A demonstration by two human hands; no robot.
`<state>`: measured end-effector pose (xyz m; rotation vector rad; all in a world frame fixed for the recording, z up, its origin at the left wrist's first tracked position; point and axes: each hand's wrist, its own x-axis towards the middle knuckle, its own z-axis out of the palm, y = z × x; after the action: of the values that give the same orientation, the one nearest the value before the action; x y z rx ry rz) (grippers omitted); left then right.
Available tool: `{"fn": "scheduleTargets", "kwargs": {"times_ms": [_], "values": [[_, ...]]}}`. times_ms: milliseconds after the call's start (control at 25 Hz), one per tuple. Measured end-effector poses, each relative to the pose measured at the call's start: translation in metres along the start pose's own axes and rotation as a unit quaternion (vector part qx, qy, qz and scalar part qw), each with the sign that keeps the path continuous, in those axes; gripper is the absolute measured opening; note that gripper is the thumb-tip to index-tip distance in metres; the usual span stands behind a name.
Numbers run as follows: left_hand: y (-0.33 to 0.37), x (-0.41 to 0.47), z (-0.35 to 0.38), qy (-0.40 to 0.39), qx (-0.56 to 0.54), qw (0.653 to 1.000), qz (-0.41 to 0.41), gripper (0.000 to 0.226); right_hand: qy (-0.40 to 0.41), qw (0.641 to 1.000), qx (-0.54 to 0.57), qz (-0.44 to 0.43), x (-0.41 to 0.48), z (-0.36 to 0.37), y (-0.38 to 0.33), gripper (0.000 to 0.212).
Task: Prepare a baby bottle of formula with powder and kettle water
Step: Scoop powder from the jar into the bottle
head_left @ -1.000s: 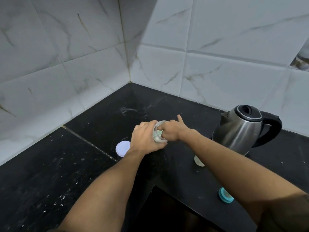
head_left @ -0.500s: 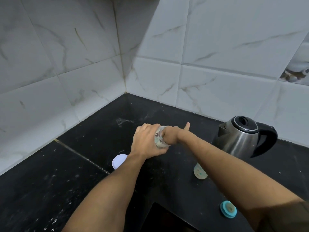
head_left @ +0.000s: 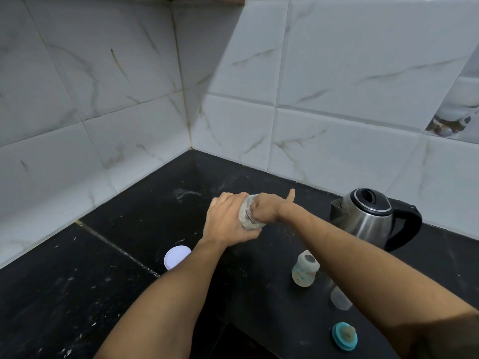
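Note:
My left hand [head_left: 228, 224] grips a clear powder jar [head_left: 248, 216], held tilted above the black counter [head_left: 124, 255] with its mouth to the right. My right hand [head_left: 267, 207] has its curled fingers in the jar's mouth and its thumb sticking up; whatever the fingers hold is hidden. The open baby bottle [head_left: 304, 272] stands on the counter under my right forearm. Its teal nipple ring [head_left: 344, 336] lies near the front edge, with a clear cap [head_left: 340, 297] partly hidden behind my forearm. The steel kettle [head_left: 370, 218] stands at the right, lid shut.
The jar's white lid [head_left: 177, 256] lies flat on the counter left of my left forearm. Tiled walls meet in a corner behind the hands. White specks of powder dot the counter. A dark recess opens at the counter's front edge [head_left: 233, 343].
Both hands keep their hold at the jar, which tilts a little more. My right forearm has shifted so the baby bottle and clear cap show.

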<state>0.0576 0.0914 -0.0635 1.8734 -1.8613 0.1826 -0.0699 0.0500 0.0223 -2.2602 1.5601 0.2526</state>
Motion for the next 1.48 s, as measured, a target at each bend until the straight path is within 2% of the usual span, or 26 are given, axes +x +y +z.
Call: {"fn": "scheduleTargets", "kwargs": {"times_ms": [240, 440, 520, 560, 640, 840, 960, 1080, 1360, 1480], "values": [[0.027, 0.004, -0.003, -0.005, 0.011, 1.0, 0.011, 0.061, -0.072, 0.996, -0.004, -0.057, -0.004, -0.011, 0.031, 0.008], [0.043, 0.006, -0.005, -0.004, 0.011, 1.0, 0.004, 0.061, -0.054, 0.997, 0.048, -0.031, 0.01, -0.009, 0.049, 0.026], [0.045, 0.007, -0.003, -0.002, 0.005, 1.0, -0.006, 0.063, -0.036, 0.99, 0.133, -0.023, 0.017, -0.008, 0.053, 0.027], [0.044, 0.007, -0.003, -0.001, 0.001, 1.0, -0.012, 0.064, -0.025, 0.984, 0.176, -0.018, 0.018, -0.01, 0.054, 0.034], [0.04, 0.006, -0.002, 0.004, -0.013, 1.0, -0.025, 0.068, 0.002, 0.979, 0.204, -0.007, 0.015, -0.015, 0.054, 0.043], [0.044, 0.009, -0.002, 0.013, -0.043, 0.998, -0.054, 0.068, 0.138, 0.982, 0.123, -0.027, 0.016, -0.012, 0.057, 0.018], [0.044, 0.01, -0.001, 0.018, -0.063, 0.996, -0.065, 0.069, 0.203, 0.975, 0.043, -0.077, 0.014, -0.003, 0.059, 0.024], [0.041, 0.011, 0.0, 0.024, -0.072, 0.995, -0.064, 0.071, 0.276, 0.951, -0.077, -0.118, 0.011, -0.002, 0.066, 0.026], [0.043, 0.014, 0.007, 0.031, -0.052, 0.996, -0.062, 0.069, 0.282, 0.917, -0.243, -0.142, 0.009, -0.008, 0.067, 0.012], [0.043, 0.015, 0.007, 0.04, -0.05, 0.996, -0.059, 0.069, 0.281, 0.912, -0.263, -0.142, 0.011, -0.003, 0.064, 0.011]]}}
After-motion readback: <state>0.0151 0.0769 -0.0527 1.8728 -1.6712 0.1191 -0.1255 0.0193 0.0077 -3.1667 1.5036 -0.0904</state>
